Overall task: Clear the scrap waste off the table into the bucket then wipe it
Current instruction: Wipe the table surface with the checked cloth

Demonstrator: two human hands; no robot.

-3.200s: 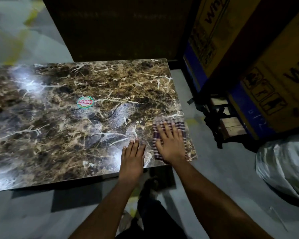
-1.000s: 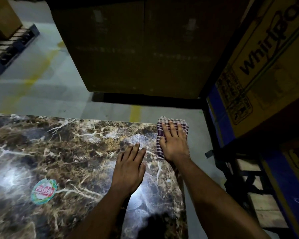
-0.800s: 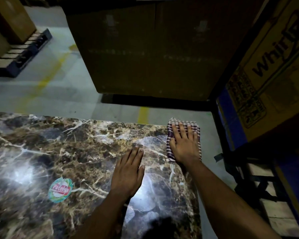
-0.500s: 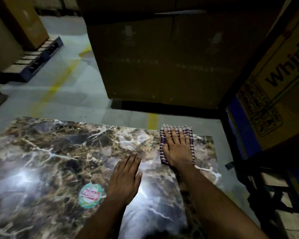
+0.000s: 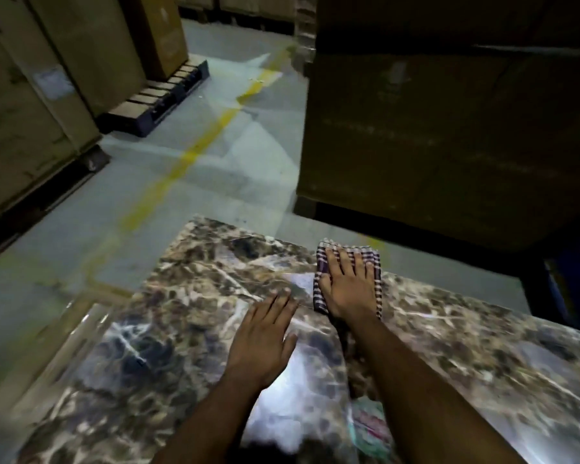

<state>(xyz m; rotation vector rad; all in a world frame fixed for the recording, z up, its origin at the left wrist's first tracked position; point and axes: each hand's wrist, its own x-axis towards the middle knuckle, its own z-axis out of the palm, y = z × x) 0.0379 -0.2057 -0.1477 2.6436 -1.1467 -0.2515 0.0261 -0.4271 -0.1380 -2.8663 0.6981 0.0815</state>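
The brown marble-patterned table (image 5: 181,329) fills the lower half of the view. At its far edge lies a folded purple-and-white checked cloth (image 5: 320,289). My right hand (image 5: 347,286) presses flat on the cloth with straight fingers. My left hand (image 5: 265,336) rests flat on the tabletop just left of it, palm down, holding nothing. A round green and red sticker (image 5: 369,426) shows beside my right forearm. No scrap and no bucket are in view.
A large dark cardboard box (image 5: 449,128) stands right behind the table's far edge. More boxes on a pallet (image 5: 158,95) stand at the far left. A grey floor with a yellow line (image 5: 195,152) runs between them.
My right hand has slid the cloth leftward along the far edge of the table, away from the right corner. My left hand moved along flat on the top. The view has turned left.
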